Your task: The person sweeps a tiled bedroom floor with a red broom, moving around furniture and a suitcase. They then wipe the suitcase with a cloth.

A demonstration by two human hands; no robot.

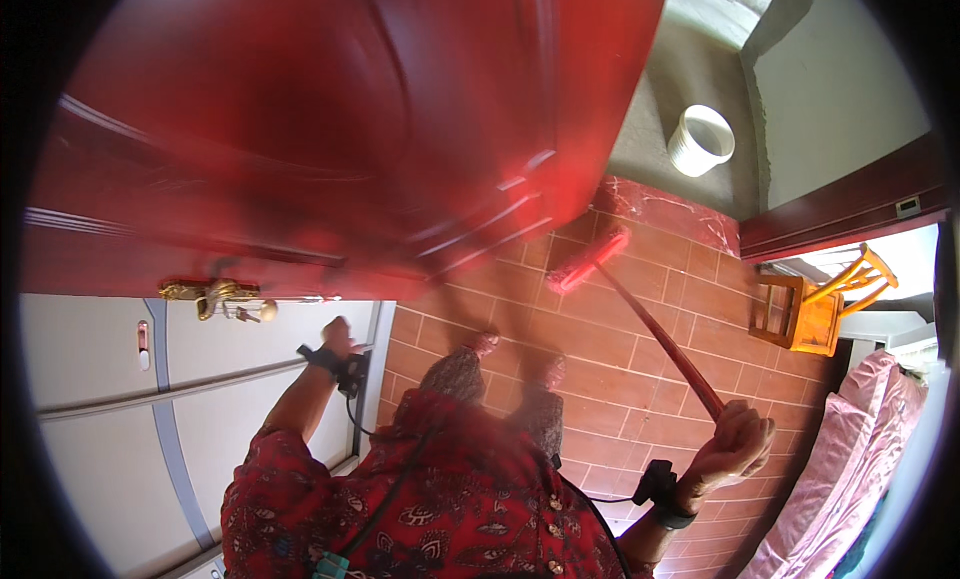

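Observation:
My right hand (739, 440) grips the upper end of a dark red broom handle (664, 335). The pinkish-red broom head (589, 264) rests on brown floor tiles (592, 339), close to the lower edge of a red panelled door (450, 128). My left hand (340, 335) is raised in front of a white sliding cabinet door (247, 406). It looks curled and is blurred, so its grip is unclear and I see nothing in it. A brass door handle (221, 290) with keys hanging by it is on the red door, up and left of that hand, apart from it.
Beyond the marble threshold (675, 211), a white bucket (701, 140) stands on the concrete floor. To the right are a wooden chair (814, 320) and a bed edge with pink bedding (840, 466). A dark red door frame (840, 196) borders the opening.

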